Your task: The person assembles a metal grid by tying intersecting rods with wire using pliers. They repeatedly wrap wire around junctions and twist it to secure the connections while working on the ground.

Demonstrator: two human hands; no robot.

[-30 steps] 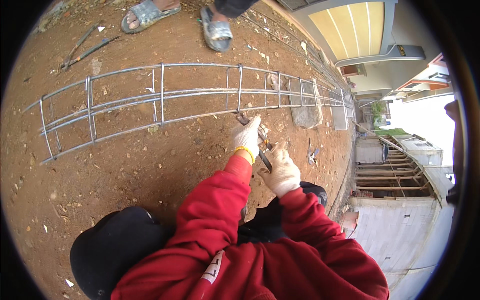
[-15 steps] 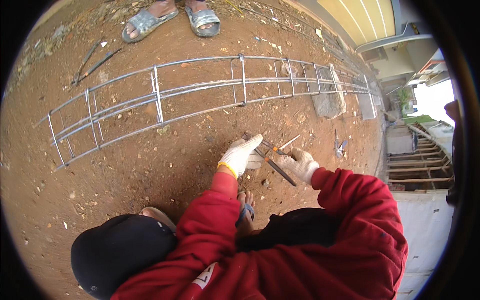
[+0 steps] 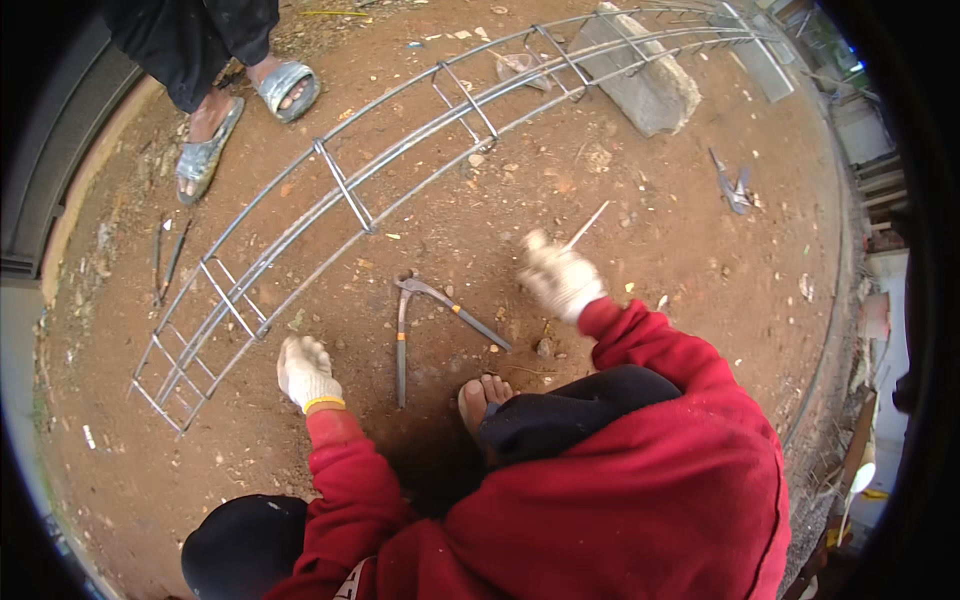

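Observation:
My left hand (image 3: 306,372), in a white knit glove with a yellow cuff, has its fingers curled beside the near end of a long steel rebar cage (image 3: 352,198). A small gap shows between hand and cage, and nothing sticks out of the fingers. Between my hands, end-cutting pincers (image 3: 402,330) lie on the dirt with jaws up and handles spread, each with an orange band. My gloved right hand (image 3: 562,278) is smeared by motion. A thin pale stick (image 3: 587,226) shows just past its fingers; whether the hand holds it I cannot tell.
Another person's sandalled feet (image 3: 290,90) stand beyond the cage. A concrete block (image 3: 640,95) and a grey slab (image 3: 765,70) lie under its far part. Pliers (image 3: 737,188) rest at right, a dark-handled tool (image 3: 172,262) at left. My bare foot (image 3: 478,400) is close to the pincers.
The pincers have left my hands and now lie on the ground. My left hand moved left toward the cage end; my right hand drew apart from it. The view has turned.

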